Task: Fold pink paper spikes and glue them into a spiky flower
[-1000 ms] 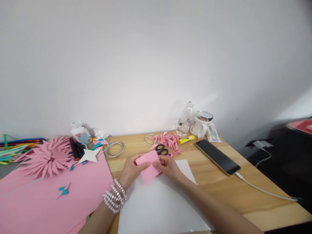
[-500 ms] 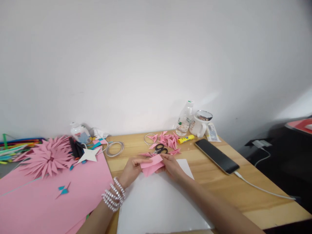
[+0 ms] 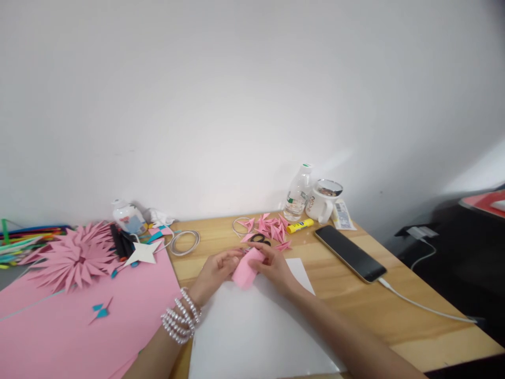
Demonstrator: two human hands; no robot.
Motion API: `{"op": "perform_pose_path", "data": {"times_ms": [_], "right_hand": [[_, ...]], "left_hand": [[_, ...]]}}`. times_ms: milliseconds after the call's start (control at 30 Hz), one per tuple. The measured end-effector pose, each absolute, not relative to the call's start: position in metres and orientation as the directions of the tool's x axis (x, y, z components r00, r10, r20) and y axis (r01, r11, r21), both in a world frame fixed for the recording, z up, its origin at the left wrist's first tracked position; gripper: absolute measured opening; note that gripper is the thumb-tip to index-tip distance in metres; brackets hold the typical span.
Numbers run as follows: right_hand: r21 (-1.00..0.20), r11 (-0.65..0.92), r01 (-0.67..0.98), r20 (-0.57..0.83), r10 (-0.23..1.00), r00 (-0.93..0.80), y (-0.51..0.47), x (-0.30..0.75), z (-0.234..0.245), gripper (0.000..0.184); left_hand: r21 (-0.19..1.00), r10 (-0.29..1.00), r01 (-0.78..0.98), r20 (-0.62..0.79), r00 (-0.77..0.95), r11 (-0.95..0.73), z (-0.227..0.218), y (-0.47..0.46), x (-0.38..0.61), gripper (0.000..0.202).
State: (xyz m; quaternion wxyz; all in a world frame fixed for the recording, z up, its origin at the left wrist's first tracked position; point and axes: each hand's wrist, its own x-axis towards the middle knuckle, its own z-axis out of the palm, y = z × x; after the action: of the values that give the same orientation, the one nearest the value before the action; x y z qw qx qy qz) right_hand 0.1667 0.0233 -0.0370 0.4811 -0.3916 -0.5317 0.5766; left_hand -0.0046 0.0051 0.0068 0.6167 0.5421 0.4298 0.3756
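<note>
A small folded piece of pink paper (image 3: 246,270) is held up over the far part of a white board (image 3: 256,337). My right hand (image 3: 276,269) pinches its upper right side between thumb and fingers. At the paper's left edge, my left hand (image 3: 218,271) has its fingers closed against it; a pearl bracelet circles that wrist. Just beyond the hands lie black-handled scissors (image 3: 260,239), their blades mostly hidden. Several folded pink paper pieces (image 3: 273,227) are heaped behind them.
Right of the heap are a yellow glue stick (image 3: 300,226), a water bottle (image 3: 299,195), a white mug (image 3: 323,202) and a charging phone (image 3: 350,253). On the left, a spiky pink paper flower (image 3: 81,258) and a white paper star (image 3: 142,253) rest on pink sheets (image 3: 130,316).
The pink paper has turned to a steeper slant and looks narrower. My right hand's fingers have moved over its upper side, while my left hand has shifted slightly along its edge.
</note>
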Motion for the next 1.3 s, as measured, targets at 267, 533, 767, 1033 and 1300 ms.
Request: {"op": "perform_pose_path", "data": {"times_ms": [267, 533, 767, 1033, 1300], "right_hand": [[-0.978, -0.041, -0.202, 0.009, 0.971, -0.239, 0.02, 0.163, -0.037, 0.043], [-0.981, -0.01, -0.195, 0.049, 0.954, -0.296, 0.022, 0.163, -0.041, 0.047], [-0.979, 0.007, -0.203, 0.072, 0.948, -0.31, 0.024, 0.163, -0.045, 0.043], [-0.984, 0.021, -0.179, 0.076, 0.949, -0.307, 0.023, 0.163, -0.041, 0.042], [-0.987, -0.017, -0.162, 0.034, 0.951, -0.306, 0.021, 0.164, -0.039, 0.048]], "left_hand": [[0.967, 0.914, 0.054, -0.252, 0.319, 0.248, -0.01, 0.005, -0.003, 0.038], [0.961, 0.934, 0.085, -0.275, 0.227, 0.262, -0.004, 0.005, -0.001, 0.031], [0.974, 0.938, 0.074, -0.226, 0.263, 0.214, -0.004, 0.004, 0.0, 0.034], [0.973, 0.945, 0.083, -0.231, 0.234, 0.217, -0.008, 0.006, 0.0, 0.033], [0.968, 0.94, 0.072, -0.25, 0.231, 0.239, -0.011, 0.006, -0.002, 0.031]]}}
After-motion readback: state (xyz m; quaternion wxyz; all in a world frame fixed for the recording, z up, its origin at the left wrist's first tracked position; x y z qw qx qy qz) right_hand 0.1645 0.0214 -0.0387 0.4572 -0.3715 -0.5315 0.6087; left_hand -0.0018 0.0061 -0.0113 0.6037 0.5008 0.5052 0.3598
